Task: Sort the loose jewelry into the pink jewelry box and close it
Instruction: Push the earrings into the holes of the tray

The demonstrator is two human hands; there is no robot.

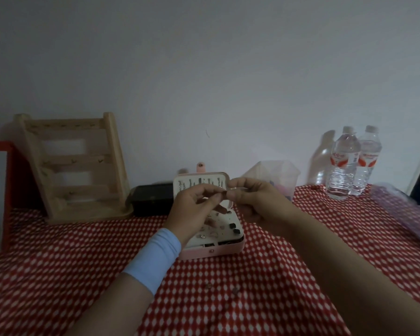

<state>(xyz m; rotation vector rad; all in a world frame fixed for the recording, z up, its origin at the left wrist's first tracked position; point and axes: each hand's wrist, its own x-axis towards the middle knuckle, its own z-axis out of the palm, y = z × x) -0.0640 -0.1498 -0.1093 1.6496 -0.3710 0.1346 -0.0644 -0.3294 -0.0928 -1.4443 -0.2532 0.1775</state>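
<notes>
The left hand [194, 209] and right hand [255, 202] each pinch an end of a small dark brown strip [224, 196]. The rounded pink jewelry box [214, 251] lies open beneath them on the red-patterned desk [277, 275].

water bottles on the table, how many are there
2. One water bottle stands at the far right rear of the table; the other bottle stands just right of it, partly behind it. No others show.
</notes>
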